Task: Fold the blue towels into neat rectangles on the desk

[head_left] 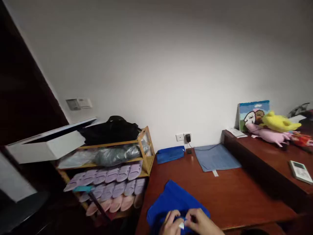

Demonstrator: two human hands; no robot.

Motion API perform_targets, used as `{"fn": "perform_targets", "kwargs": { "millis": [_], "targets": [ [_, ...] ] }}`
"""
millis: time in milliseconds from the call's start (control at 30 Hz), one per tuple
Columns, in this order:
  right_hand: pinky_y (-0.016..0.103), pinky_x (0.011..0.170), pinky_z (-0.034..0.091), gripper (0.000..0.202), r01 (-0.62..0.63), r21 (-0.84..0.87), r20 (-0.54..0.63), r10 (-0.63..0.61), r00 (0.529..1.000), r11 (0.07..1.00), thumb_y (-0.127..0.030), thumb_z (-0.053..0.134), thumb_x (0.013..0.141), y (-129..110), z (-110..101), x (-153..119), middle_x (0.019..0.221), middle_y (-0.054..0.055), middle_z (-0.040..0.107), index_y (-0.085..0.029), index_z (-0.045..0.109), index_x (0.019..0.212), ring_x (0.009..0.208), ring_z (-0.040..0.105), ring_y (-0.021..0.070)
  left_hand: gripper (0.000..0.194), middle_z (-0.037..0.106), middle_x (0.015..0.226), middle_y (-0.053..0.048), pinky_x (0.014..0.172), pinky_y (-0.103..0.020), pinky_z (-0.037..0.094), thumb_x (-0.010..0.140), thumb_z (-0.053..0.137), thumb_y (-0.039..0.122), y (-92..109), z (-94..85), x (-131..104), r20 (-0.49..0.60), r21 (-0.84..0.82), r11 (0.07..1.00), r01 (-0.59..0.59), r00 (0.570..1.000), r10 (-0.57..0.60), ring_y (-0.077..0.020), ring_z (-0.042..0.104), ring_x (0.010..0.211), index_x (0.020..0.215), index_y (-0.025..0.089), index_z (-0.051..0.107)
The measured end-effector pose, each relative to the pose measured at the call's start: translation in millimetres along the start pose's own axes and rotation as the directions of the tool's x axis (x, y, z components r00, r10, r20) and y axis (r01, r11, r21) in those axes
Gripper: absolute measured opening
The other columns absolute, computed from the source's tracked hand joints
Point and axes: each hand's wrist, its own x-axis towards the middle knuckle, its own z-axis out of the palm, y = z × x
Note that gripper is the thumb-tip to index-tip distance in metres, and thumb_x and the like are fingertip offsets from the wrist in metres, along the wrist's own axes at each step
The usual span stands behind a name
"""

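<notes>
A bright blue cloth (pixel 173 197) lies bunched on the reddish-brown desk at the bottom middle. Both hands are on its lower part, close together. With fingers bent in a pinch, my left hand (pixel 170 224) grips the cloth near a small white piece (pixel 181 225), perhaps a tag. My right hand (pixel 199 220) pinches the same cloth just to the right, its thumb and fingers meeting at the fabric. The lower parts of both hands are cut off by the frame's bottom edge.
Against the wall lie a folded blue cloth (pixel 170 154) and a grey-blue cloth (pixel 216 158). A black plug (pixel 188 138) sits in the outlet. Left stands a rack (pixel 144 143) of slippers. Plush toys (pixel 278 122) and a white device (pixel 301 172) rest on the raised right surface.
</notes>
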Motion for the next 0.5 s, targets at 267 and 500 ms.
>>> {"fn": "perform_targets", "kwargs": {
  "millis": [267, 500],
  "targets": [
    [0.024, 0.048, 0.044, 0.056, 0.099, 0.387, -0.508, 0.122, 0.852, 0.917, -0.08, 0.068, 0.078, -35, -79, -1, 0.064, -0.007, 0.052, -0.025, 0.061, 0.087, 0.053, 0.049, 0.0122, 0.026, 0.081, 0.103, -0.006, 0.088, -0.027, 0.063, 0.1, 0.056, 0.029, -19, -77.4, -10, -0.431, -0.097, 0.99, 0.098, 0.893, -0.131, -0.0206, 0.077, 0.096, 0.108, 0.03, 0.08],
    [0.028, 0.061, 0.06, 0.058, 0.057, 0.213, -0.773, 0.132, 0.621, 0.975, -0.074, 0.073, 0.076, -31, -212, -62, 0.085, 0.005, 0.077, -0.023, 0.077, 0.105, 0.065, 0.066, 0.0175, 0.03, 0.084, 0.101, -0.003, 0.087, -0.035, 0.063, 0.087, 0.059, 0.052, -78, -154.1, -33, -0.626, -0.184, 0.847, 0.499, 0.605, -0.492, -0.0274, 0.077, 0.1, 0.094, 0.029, 0.078]
  ]
}}
